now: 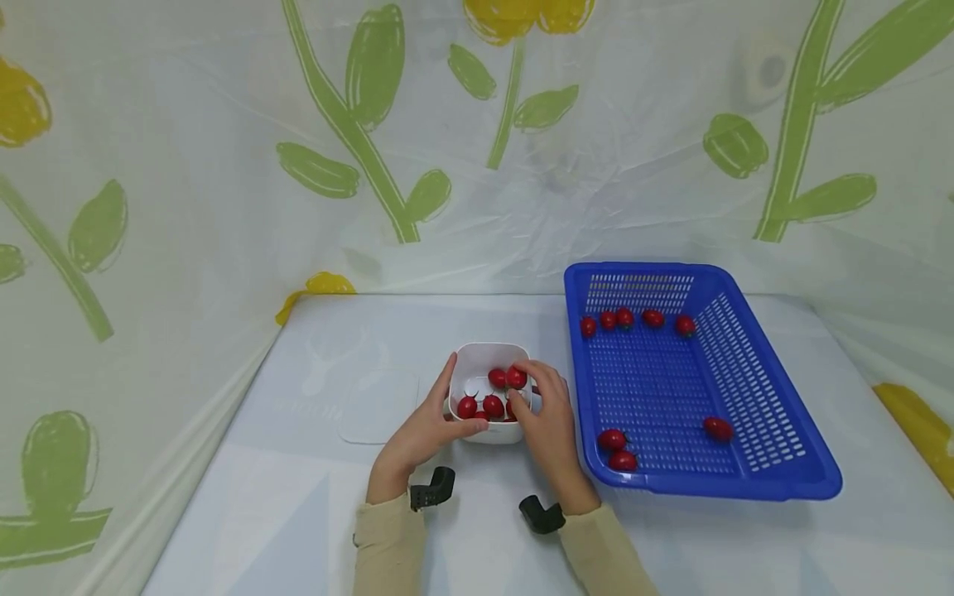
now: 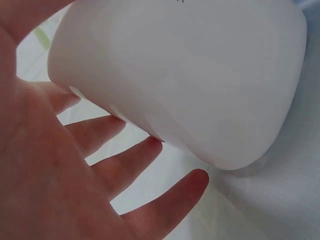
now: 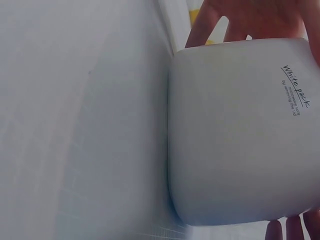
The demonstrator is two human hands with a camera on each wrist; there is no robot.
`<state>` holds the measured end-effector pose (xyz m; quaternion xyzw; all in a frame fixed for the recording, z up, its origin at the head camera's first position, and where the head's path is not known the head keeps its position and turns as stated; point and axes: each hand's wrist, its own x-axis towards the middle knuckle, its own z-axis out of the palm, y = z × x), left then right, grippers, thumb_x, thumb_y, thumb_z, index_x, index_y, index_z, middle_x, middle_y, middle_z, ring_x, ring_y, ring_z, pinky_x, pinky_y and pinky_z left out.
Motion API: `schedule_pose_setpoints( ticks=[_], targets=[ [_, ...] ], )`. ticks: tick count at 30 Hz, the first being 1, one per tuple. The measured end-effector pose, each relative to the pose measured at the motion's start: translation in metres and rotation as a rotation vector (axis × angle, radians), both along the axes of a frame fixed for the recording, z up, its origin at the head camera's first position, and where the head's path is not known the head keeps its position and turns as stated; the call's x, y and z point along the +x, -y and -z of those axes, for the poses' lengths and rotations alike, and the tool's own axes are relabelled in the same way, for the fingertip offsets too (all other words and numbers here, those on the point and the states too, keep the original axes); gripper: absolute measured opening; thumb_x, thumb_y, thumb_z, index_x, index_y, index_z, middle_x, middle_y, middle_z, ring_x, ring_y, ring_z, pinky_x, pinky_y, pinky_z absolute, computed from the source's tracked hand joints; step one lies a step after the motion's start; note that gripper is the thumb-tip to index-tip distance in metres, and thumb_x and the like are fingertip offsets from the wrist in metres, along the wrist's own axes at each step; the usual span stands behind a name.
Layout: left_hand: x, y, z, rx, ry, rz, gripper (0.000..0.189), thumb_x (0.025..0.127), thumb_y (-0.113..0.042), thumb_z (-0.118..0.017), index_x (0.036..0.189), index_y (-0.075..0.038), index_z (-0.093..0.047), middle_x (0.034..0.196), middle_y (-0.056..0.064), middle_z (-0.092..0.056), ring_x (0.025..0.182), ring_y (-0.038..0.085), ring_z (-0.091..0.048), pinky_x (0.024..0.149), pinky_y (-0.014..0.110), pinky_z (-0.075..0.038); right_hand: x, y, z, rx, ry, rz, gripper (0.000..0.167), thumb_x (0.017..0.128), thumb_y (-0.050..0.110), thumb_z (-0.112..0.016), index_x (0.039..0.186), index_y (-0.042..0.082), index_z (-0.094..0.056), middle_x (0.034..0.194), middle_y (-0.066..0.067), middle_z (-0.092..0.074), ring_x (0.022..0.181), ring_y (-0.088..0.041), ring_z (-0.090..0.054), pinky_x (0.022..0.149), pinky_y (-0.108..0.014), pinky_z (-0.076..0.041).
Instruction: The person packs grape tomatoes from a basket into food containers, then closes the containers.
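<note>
A white plastic container [image 1: 488, 434] stands on the table in the head view, with several cherry tomatoes [image 1: 493, 406] inside. My left hand [image 1: 423, 430] holds it from the left, thumb over the front rim and fingers spread along the side; the left wrist view shows those fingertips [image 2: 156, 145] against its wall. Over the right rim reaches my right hand [image 1: 550, 414], its thumb and index finger pinching a red cherry tomato [image 1: 516, 378] inside the container. Black lettering marks the container's front wall [image 3: 240, 135] in the right wrist view.
A blue perforated basket [image 1: 782, 381] stands to the right, with several cherry tomatoes [image 1: 652, 318] along its back and a few nearer the front. Left of the container lies a translucent lid [image 1: 380, 406]. A flower-printed curtain [image 1: 581, 182] hangs behind the table.
</note>
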<state>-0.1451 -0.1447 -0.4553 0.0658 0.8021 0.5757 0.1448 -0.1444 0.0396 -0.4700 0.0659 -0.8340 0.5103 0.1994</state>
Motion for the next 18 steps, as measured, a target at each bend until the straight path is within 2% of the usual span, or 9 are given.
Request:
schedule_pose_setpoints(
  ticks=[4, 10, 13, 18],
  targets=[
    [0.0, 0.0, 0.0, 0.006, -0.002, 0.005, 0.099, 0.073, -0.034, -0.073, 0.141, -0.039, -0.002, 0.147, -0.002, -0.01, 0.128, 0.028, -0.022, 0.089, 0.047, -0.04, 0.0, -0.001, 0.0, -0.008, 0.008, -0.005, 0.038, 0.082, 0.012, -0.063, 0.119, 0.016, -0.056, 0.127, 0.004, -0.045, 0.117, -0.011, -0.038, 0.087, -0.037, -0.043],
    [-0.001, -0.001, -0.001, -0.01, -0.007, -0.01, 0.094, 0.073, -0.033, -0.073, 0.137, -0.048, -0.004, 0.145, -0.01, -0.013, 0.128, 0.024, -0.023, 0.09, 0.045, -0.04, -0.002, -0.001, 0.0, -0.009, 0.01, -0.01, 0.036, 0.083, 0.011, -0.061, 0.118, 0.016, -0.056, 0.13, 0.003, -0.043, 0.121, -0.012, -0.036, 0.088, -0.037, -0.043],
    [0.0, -0.001, -0.002, -0.005, 0.002, -0.01, 0.095, 0.073, -0.032, -0.073, 0.138, -0.047, -0.004, 0.145, -0.01, -0.013, 0.129, 0.024, -0.022, 0.09, 0.046, -0.04, -0.002, -0.001, 0.0, -0.013, 0.01, -0.016, 0.036, 0.082, 0.01, -0.06, 0.117, 0.015, -0.057, 0.13, 0.003, -0.043, 0.121, -0.012, -0.036, 0.087, -0.037, -0.043],
    [0.005, -0.003, -0.017, 0.0, 0.025, 0.01, 0.097, 0.073, -0.035, -0.072, 0.142, -0.038, -0.003, 0.147, -0.004, -0.01, 0.131, 0.027, -0.018, 0.091, 0.047, -0.038, -0.002, -0.001, 0.001, -0.014, 0.013, -0.019, 0.036, 0.082, 0.008, -0.06, 0.117, 0.015, -0.057, 0.13, 0.002, -0.043, 0.121, -0.012, -0.036, 0.087, -0.038, -0.043]
  ],
)
